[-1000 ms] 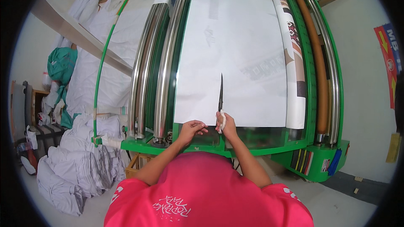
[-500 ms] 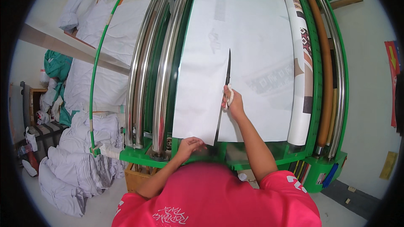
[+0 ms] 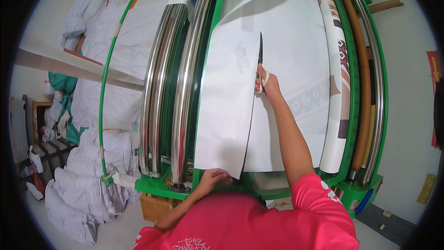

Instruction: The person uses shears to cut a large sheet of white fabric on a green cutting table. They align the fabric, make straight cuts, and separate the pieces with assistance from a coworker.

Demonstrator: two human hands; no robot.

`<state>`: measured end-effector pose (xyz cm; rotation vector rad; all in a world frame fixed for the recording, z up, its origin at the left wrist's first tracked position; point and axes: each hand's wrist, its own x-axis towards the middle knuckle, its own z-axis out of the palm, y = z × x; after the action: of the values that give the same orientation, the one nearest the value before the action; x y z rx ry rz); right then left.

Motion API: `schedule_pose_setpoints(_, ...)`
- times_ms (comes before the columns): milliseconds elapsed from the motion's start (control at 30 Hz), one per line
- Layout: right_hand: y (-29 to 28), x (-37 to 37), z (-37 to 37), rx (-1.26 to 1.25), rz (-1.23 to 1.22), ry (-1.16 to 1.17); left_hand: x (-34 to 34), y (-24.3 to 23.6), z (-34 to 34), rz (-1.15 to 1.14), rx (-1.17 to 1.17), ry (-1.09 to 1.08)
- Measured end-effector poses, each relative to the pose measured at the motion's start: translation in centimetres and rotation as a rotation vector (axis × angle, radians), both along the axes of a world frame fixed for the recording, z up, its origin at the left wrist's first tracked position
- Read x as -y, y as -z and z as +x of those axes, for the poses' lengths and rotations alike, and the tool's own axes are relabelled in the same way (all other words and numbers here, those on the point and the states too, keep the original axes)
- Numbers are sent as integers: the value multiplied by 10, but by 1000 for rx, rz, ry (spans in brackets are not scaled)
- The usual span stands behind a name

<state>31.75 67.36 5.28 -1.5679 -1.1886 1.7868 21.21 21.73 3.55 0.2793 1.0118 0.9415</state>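
Grip (image 3: pixel 269 84) on our right is clamped on the white handles of the black-bladed scissors (image 3: pixel 261 48), at the far end of a long slit in the white sheet (image 3: pixel 296 132). Our left grip (image 3: pixel 212 179) is at the sheet's near edge beside the slit, though we cannot tell whether it pinches. Outward, we have a patterned roll (image 3: pixel 335 111) on the right, chrome rollers (image 3: pixel 187 78) on the left and heaped white cloth (image 3: pixel 85 190) beyond them.
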Motion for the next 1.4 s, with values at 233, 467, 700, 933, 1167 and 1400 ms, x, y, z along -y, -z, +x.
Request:
schedule_pose_setpoints(233,20,-78,-13,65,63,-77,0,3,0,7,25,2)
schedule_pose_setpoints(467,0,-17,-5,-39,49,9,2,-2,4,43,19,-46)
schedule_pose_setpoints(700,-13,176,95,47,72,25,-9,-60,-2,306,-597,-53)
schedule_pose_setpoints(933,-19,330,172,247,158,99,-85,-187,1,761,-1113,-186)
schedule_pose_setpoints(1167,-3,351,177,638,386,-102,-200,-250,85,1390,-1226,-322)
schedule_pose_setpoints(1400,63,361,206,736,983,-366,-215,-251,178,1538,-1503,51)
